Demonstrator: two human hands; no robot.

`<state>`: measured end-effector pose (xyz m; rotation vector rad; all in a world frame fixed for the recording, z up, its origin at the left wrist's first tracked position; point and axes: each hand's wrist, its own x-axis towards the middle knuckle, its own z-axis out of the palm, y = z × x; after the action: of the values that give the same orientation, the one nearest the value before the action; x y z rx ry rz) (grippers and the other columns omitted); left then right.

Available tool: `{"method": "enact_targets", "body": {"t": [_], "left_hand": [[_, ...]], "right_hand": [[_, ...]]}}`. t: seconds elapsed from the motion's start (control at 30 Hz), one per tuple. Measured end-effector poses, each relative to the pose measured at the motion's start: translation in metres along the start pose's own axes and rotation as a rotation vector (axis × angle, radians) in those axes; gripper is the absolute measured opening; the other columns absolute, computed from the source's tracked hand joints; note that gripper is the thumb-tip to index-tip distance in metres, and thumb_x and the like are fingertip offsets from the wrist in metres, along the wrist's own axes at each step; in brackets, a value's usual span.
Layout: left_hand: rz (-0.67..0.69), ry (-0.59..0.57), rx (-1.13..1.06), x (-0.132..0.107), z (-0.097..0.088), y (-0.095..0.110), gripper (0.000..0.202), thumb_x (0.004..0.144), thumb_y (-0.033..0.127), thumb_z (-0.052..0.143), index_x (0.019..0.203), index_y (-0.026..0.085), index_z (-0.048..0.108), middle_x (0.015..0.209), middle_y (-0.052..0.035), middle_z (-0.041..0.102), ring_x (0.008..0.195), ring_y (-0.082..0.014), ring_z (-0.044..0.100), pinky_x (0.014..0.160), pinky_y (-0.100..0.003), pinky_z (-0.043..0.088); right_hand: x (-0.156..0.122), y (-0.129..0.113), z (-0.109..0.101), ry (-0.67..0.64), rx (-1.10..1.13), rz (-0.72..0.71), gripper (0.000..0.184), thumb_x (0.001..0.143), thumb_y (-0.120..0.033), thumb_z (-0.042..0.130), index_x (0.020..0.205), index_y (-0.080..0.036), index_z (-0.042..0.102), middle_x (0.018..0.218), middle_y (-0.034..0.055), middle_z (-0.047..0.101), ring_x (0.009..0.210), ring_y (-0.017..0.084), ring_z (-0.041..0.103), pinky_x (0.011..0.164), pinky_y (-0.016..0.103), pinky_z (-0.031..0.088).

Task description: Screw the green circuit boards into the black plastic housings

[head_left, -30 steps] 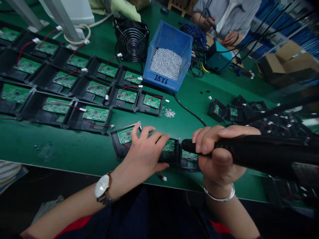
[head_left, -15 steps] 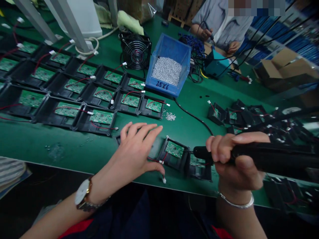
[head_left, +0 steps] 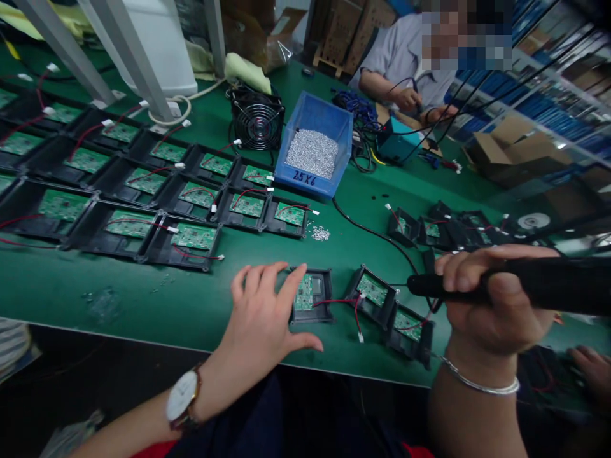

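Note:
My left hand (head_left: 265,312) has its fingers spread, thumb and fingertips around the left side of a black plastic case (head_left: 326,280) with a green circuit board (head_left: 304,291). I cannot tell whether it touches the case. My right hand (head_left: 501,312) grips a black electric screwdriver (head_left: 558,283), pointing left. Its thin bit (head_left: 398,284) is by the right corner of a second case (head_left: 356,280), where a small shiny spot shows. A third case (head_left: 424,346) lies against that one. Red wires with white connectors (head_left: 360,338) run from the boards.
Rows of similar cases (head_left: 143,248) lie at left. A loose screw pile (head_left: 321,233) sits before a blue bin (head_left: 305,175) full of screws. Behind are a fan (head_left: 260,121) and a teal box (head_left: 397,140). More cases (head_left: 403,229) lie at right. A co-worker (head_left: 396,60) sits across.
My left hand has uncovered the nearest case, which was mostly hidden beneath it. The second and third cases appear further right. The screwdriver has moved right too, and the camera view has shifted.

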<state>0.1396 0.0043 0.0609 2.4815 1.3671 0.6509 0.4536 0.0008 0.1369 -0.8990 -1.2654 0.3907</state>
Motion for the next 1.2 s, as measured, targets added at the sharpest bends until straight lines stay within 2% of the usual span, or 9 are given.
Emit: {"method": "enact_targets", "body": {"t": [0.13,0.3,0.4,0.47,0.63,0.73,0.9,1.03,1.2], "left_hand": [[0.004,-0.036,-0.038,0.008,0.014,0.015,0.116,0.059,0.067,0.107,0.153,0.014,0.066,0.141,-0.025,0.07,0.125,-0.0473,0.064,0.107,-0.066,0.047],[0.056,-0.097,-0.111,0.014,0.012,0.001,0.074,0.08,0.048,0.101,0.143,0.024,0.071,0.145,-0.0142,0.074,0.13,-0.0421,0.064,0.115,-0.068,0.039],[0.075,-0.101,-0.127,0.015,0.009,-0.001,0.072,0.076,0.047,0.104,0.138,0.027,0.074,0.147,-0.0134,0.073,0.133,-0.0438,0.062,0.115,-0.07,0.038],[0.072,-0.083,-0.127,0.014,0.009,0.006,0.073,0.073,0.051,0.105,0.136,0.027,0.076,0.149,-0.0156,0.071,0.136,-0.0452,0.06,0.115,-0.07,0.039],[0.04,0.04,0.004,0.007,0.019,0.03,0.056,0.074,0.056,0.102,0.114,0.023,0.082,0.157,-0.0183,0.068,0.142,-0.0486,0.057,0.12,-0.074,0.033],[0.069,0.082,0.048,0.005,0.024,0.036,0.056,0.077,0.062,0.096,0.113,0.022,0.083,0.154,-0.0186,0.07,0.138,-0.0481,0.061,0.12,-0.075,0.034],[0.037,0.076,0.081,0.007,0.026,0.036,0.042,0.082,0.051,0.088,0.11,0.019,0.084,0.156,-0.0244,0.067,0.135,-0.0487,0.063,0.118,-0.074,0.04],[0.001,0.05,0.11,0.004,0.02,0.02,0.038,0.087,0.045,0.081,0.118,0.024,0.085,0.156,-0.0226,0.066,0.136,-0.0481,0.063,0.122,-0.076,0.035],[0.022,0.013,0.153,-0.003,0.003,-0.036,0.034,0.092,0.037,0.071,0.122,0.028,0.084,0.149,-0.0189,0.07,0.132,-0.0466,0.065,0.121,-0.079,0.033]], "right_hand": [[-0.004,-0.006,0.012,-0.001,0.013,-0.04,0.023,0.086,-0.031,0.081,0.108,-0.022,0.077,0.06,-0.0048,0.06,0.05,0.018,0.053,0.057,0.04,0.048],[-0.011,-0.012,0.013,0.001,0.023,0.015,0.026,0.086,-0.035,0.085,0.108,-0.023,0.076,0.062,-0.005,0.062,0.052,0.017,0.055,0.06,0.038,0.049],[-0.015,-0.012,0.012,0.01,0.053,0.025,0.025,0.087,-0.034,0.084,0.108,-0.023,0.076,0.061,-0.0052,0.062,0.051,0.017,0.054,0.059,0.038,0.047],[-0.017,-0.011,0.012,0.02,0.075,0.025,0.024,0.088,-0.033,0.082,0.109,-0.023,0.077,0.061,-0.0053,0.061,0.051,0.017,0.053,0.059,0.038,0.046],[-0.021,-0.013,0.012,0.055,0.101,0.025,0.024,0.088,-0.034,0.083,0.109,-0.024,0.077,0.061,-0.0059,0.06,0.05,0.016,0.051,0.06,0.037,0.046],[-0.022,-0.014,0.011,0.07,0.113,0.035,0.024,0.089,-0.036,0.083,0.109,-0.024,0.077,0.06,-0.0061,0.059,0.05,0.015,0.05,0.06,0.037,0.046],[-0.022,-0.015,0.008,0.089,0.116,0.033,0.023,0.09,-0.036,0.081,0.109,-0.024,0.076,0.061,-0.0063,0.059,0.05,0.015,0.05,0.062,0.037,0.047],[-0.024,-0.017,0.002,0.114,0.083,0.018,0.024,0.088,-0.035,0.082,0.108,-0.023,0.075,0.06,-0.0064,0.059,0.05,0.015,0.05,0.061,0.037,0.047],[-0.024,-0.02,-0.007,0.131,0.058,0.018,0.022,0.088,-0.033,0.08,0.107,-0.024,0.075,0.061,-0.0066,0.06,0.05,0.016,0.05,0.06,0.037,0.048]]}}
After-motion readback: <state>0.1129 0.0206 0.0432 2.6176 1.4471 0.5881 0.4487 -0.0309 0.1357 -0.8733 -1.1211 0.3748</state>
